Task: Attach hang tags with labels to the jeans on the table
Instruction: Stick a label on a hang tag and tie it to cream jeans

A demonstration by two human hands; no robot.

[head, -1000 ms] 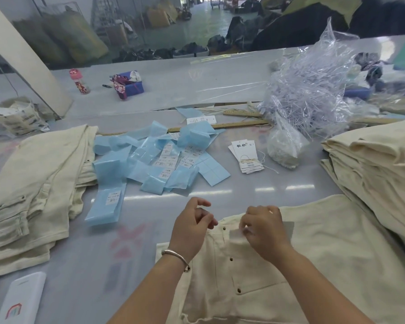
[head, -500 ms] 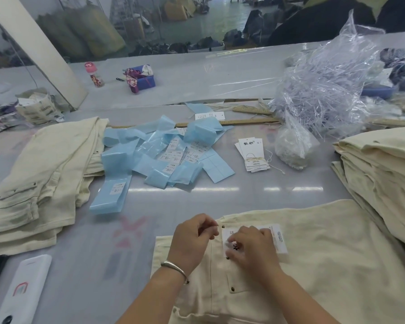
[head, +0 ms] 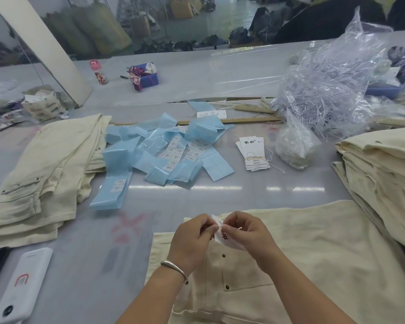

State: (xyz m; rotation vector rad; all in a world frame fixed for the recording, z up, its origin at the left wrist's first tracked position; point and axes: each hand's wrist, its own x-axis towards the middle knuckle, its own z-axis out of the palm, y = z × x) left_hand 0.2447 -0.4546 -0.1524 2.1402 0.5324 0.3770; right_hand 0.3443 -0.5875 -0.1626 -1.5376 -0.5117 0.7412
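Cream jeans (head: 313,249) lie spread on the table in front of me, waistband near. Just above them my left hand (head: 192,239) and my right hand (head: 246,235) pinch a white hang tag (head: 225,237) between their fingertips; the tag is lifted and tilted, and black print shows on it. A bundle of white hang tags (head: 253,153) tied with string lies at mid-table. Left of it is a heap of blue backing strips with white labels (head: 168,153).
Folded cream jeans (head: 40,174) lie at the left and a stack of jeans (head: 384,164) at the right. Clear plastic bags (head: 332,90) pile at the back right, a small bag (head: 295,146) beside the tags. A white power bank (head: 21,286) lies near left.
The tag lay flat on the jeans under my right hand half a second ago; now both hands hold it raised above the waistband, fingertips together.
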